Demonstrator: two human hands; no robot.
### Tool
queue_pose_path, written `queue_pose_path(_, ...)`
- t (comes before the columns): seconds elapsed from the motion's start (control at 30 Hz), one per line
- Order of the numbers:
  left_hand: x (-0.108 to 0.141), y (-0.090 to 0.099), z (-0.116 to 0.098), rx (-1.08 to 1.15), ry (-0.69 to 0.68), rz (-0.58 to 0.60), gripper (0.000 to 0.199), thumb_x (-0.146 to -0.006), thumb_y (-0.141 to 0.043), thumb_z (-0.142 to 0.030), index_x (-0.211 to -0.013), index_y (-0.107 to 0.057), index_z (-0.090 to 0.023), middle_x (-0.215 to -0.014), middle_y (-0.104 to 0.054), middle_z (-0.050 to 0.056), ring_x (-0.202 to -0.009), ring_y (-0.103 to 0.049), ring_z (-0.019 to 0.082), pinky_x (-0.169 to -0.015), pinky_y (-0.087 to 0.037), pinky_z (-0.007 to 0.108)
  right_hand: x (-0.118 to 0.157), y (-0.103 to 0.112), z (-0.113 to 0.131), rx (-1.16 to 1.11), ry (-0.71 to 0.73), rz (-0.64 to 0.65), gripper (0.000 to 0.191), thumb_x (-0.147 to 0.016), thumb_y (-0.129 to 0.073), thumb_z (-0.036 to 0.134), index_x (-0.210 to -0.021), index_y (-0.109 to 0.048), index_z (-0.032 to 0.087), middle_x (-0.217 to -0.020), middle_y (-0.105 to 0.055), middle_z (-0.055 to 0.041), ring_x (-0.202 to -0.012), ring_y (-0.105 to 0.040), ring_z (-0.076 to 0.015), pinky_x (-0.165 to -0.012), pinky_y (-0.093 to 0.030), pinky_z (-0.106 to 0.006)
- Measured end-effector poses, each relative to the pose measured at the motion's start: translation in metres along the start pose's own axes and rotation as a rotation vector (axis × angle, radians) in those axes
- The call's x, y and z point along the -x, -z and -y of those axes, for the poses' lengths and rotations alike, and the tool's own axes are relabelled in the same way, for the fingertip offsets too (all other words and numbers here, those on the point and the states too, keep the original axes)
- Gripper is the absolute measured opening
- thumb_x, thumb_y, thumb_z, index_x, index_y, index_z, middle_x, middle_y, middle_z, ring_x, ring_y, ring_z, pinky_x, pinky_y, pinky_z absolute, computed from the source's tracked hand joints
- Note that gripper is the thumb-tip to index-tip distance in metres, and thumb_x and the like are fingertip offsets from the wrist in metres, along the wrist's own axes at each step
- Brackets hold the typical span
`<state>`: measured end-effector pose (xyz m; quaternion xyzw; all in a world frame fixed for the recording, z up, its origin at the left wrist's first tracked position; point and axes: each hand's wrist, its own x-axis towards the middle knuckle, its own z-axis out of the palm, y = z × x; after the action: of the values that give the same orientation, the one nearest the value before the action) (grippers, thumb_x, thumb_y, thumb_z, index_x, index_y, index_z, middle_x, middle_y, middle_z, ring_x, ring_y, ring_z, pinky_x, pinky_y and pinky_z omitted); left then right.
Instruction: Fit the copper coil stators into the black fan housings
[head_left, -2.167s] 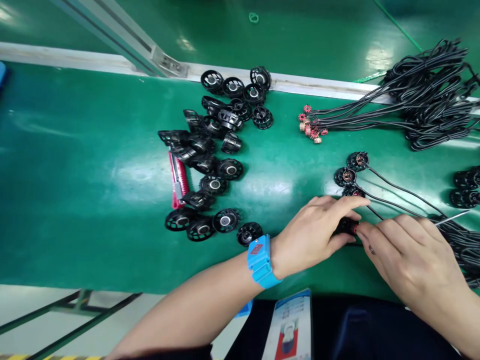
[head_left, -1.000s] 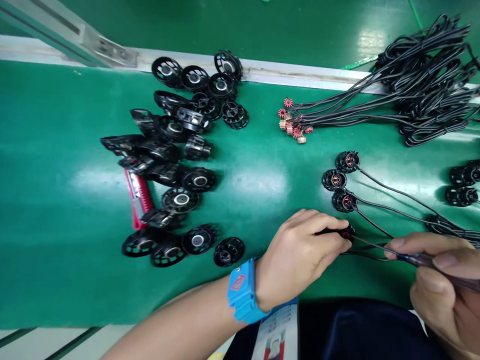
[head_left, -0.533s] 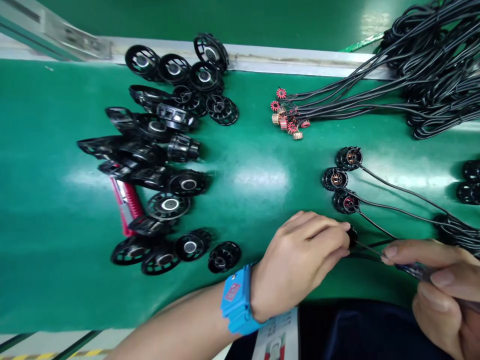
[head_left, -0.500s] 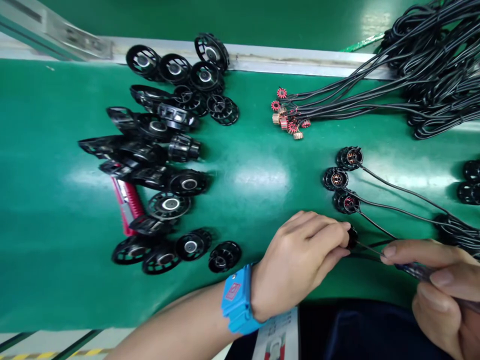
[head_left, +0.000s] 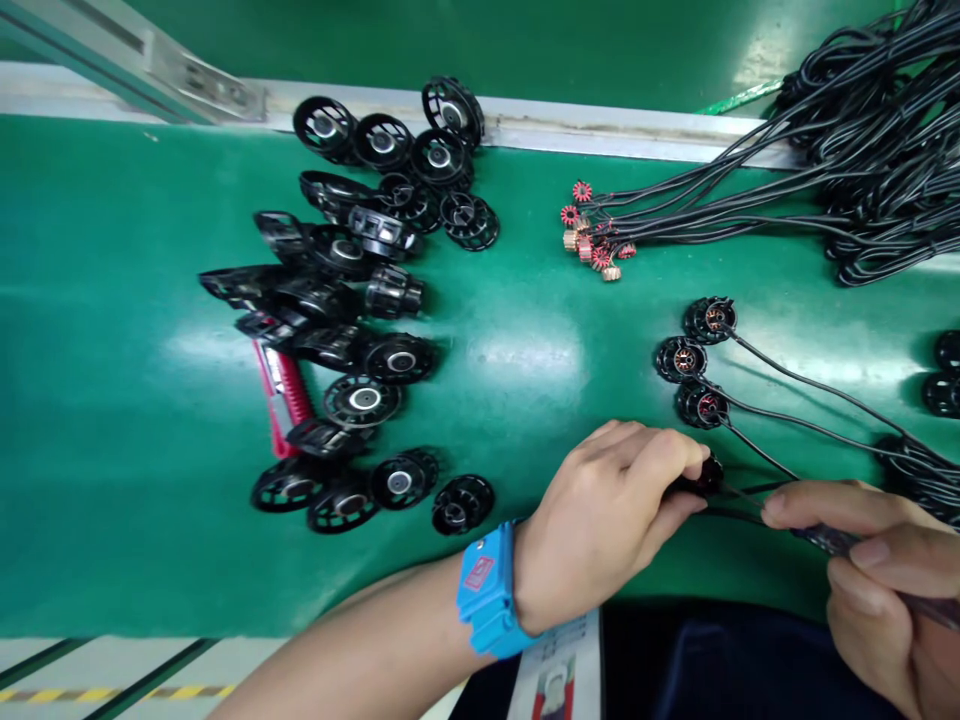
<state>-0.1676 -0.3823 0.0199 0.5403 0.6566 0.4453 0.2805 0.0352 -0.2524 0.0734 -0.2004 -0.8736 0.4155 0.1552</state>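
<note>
My left hand (head_left: 611, 520), with a blue wrist strap (head_left: 491, 590) at its wrist, pinches a small black round motor housing (head_left: 707, 473) whose reddish inside partly shows. In my right hand (head_left: 877, 575) is a screwdriver (head_left: 829, 540) with a see-through dark handle, its thin shaft pointing left. The shaft's tip reaches the housing, though exactly where it touches is hidden. Just beyond my left hand lie three similar black housings with copper windings inside, among them a front one (head_left: 703, 405); a black cable (head_left: 802, 375) runs right from each.
Black wheel-like parts (head_left: 365, 400) spread over the green table (head_left: 112, 400) at left, with a red-handled cutter (head_left: 283, 395) among them. Red and copper wound cores (head_left: 585, 245) end a big bundle of black cables (head_left: 885, 150). More black parts (head_left: 943, 393) sit at the right edge.
The view has shifted, so the table's things appear farther right. My left hand has turned the housing slightly, showing more of its reddish inside. The screwdriver stays at it.
</note>
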Motion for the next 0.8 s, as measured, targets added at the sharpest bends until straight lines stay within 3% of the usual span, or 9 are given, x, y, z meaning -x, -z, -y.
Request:
queue_pose_path(0.27, -0.001, -0.002, 0.003, 0.011, -0.012, 0.006, 0.034, -0.091, -0.080, -0.015, -0.108, -0.051, -0.023, -0.106, -0.079, -0.001, -0.090, -0.075, 0.019, -0.081, -0.057, 0.033, -0.022, 0.002, 0.001, 0.063, 0.128, 0.079, 0.017, -0.093, -0.064, 0.010, -0.090, -0.054, 0.024, -0.101, -0.078, -0.0055, -0.074, -0.076, -0.0154, -0.067, -0.065, -0.021)
queue_pose_path(0.4, 0.000, -0.001, 0.001, 0.001, -0.006, 0.008, 0.037, -0.090, -0.081, -0.014, -0.108, -0.051, -0.023, -0.107, -0.079, 0.000, -0.091, -0.075, 0.020, -0.081, -0.057, 0.033, -0.026, -0.001, 0.001, 0.015, 0.115, 0.052, 0.018, -0.092, -0.064, 0.007, -0.093, -0.056, 0.023, -0.100, -0.078, -0.0044, -0.081, -0.078, -0.0160, -0.070, -0.064, -0.020)
queue_pose_path(0.63, 0.000, 0.001, -0.002, 0.012, 0.010, 0.011, 0.036, -0.091, -0.081, -0.013, -0.111, -0.052, -0.022, -0.108, -0.080, 0.000, -0.093, -0.076, 0.019, -0.082, -0.057, 0.033, -0.005, 0.003, -0.006, -0.016, 0.044, 0.005, 0.016, -0.091, -0.066, 0.011, -0.095, -0.056, 0.023, -0.110, -0.078, -0.0100, -0.082, -0.079, -0.0218, -0.071, -0.067, -0.029)
queue_pose_path(0.8, 0.001, 0.001, -0.002, 0.030, 0.033, 0.020, 0.037, -0.090, -0.080, -0.012, -0.110, -0.052, -0.023, -0.111, -0.080, 0.000, -0.095, -0.076, 0.021, -0.084, -0.057, 0.034, 0.004, -0.003, -0.001, 0.022, -0.042, -0.050, 0.014, -0.090, -0.068, 0.016, -0.096, -0.062, 0.027, -0.108, -0.079, -0.0090, -0.081, -0.079, -0.0272, -0.069, -0.069, -0.037)
